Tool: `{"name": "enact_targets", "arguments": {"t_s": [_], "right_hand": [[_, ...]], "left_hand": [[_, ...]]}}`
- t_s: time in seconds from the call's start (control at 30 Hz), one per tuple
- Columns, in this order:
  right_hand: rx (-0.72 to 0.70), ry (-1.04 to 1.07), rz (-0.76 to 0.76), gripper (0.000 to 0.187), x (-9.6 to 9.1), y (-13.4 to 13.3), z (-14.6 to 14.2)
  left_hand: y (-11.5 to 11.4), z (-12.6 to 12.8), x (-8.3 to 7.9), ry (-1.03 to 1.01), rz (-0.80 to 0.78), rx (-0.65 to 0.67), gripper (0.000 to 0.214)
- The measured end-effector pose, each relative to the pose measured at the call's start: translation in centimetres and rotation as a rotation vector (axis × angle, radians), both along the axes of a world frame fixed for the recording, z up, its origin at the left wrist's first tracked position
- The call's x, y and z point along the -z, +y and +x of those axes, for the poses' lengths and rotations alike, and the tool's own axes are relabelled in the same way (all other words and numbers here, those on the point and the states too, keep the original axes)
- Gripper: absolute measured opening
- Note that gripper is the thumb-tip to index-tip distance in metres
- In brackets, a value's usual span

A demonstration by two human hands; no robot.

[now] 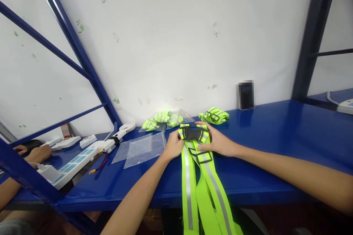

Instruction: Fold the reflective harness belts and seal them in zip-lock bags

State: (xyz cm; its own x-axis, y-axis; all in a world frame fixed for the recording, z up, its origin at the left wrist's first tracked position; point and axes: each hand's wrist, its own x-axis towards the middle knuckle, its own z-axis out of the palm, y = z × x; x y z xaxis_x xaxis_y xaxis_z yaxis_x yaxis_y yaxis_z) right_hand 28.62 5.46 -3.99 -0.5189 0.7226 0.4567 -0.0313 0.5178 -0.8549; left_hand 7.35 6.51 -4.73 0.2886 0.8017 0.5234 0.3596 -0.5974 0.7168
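A fluorescent yellow-green reflective strap [217, 187] with grey stripes hangs over the table's front edge, its upper end gathered between my two hands. My left hand [174, 145] is closed on the left side of the gathered end, beside a black buckle [192, 133]. On the other side, my right hand [217, 141] grips the strap with the thumb in front, just above a black rectangular slider [204, 157]. The strap's lower ends run out of the picture at the bottom.
Clear plastic bags [145, 148] lie left of my hands. Behind them are bagged straps [162, 116], and a folded strap [213, 115] sits near the wall. A power strip [79, 161], small fan [127, 127] and blue frame post [79, 51] stand left. Another person's hand [40, 153] is beyond the post.
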Motion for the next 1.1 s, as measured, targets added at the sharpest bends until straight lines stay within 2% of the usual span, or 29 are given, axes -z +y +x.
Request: {"name": "enact_targets", "arguments": {"t_s": [0.07,0.23,0.43,0.67,0.87,0.97,1.1], "right_hand": [[-0.028,0.009,-0.047,0.083,-0.1,-0.1,0.1],[-0.022,0.012,-0.140,0.062,0.2,0.6,0.2],[-0.060,0.085,-0.197,0.063,0.3,0.8,0.0],[-0.103,0.134,-0.239,0.063,0.4,0.9,0.0],[-0.039,0.143,-0.231,0.062,0.9,1.2,0.0],[-0.004,0.115,-0.326,0.063,1.4,1.4,0.0],[-0.009,0.119,-0.458,0.048,1.7,1.4,-0.2]], "left_hand": [[-0.2,0.0,-0.1,0.026,0.014,-0.020,0.034],[-0.4,0.0,-0.1,0.097,-0.004,0.007,0.032],[-0.6,0.2,-0.3,0.017,-0.081,0.111,0.029],[-1.6,0.5,-0.4,-0.123,-0.266,0.291,0.062],[-1.1,0.7,-0.3,-0.210,-0.327,0.257,0.053],[-1.0,0.8,-0.4,-0.218,-0.339,0.269,0.054],[-0.9,0.8,-0.3,-0.265,-0.269,0.250,0.053]]}}
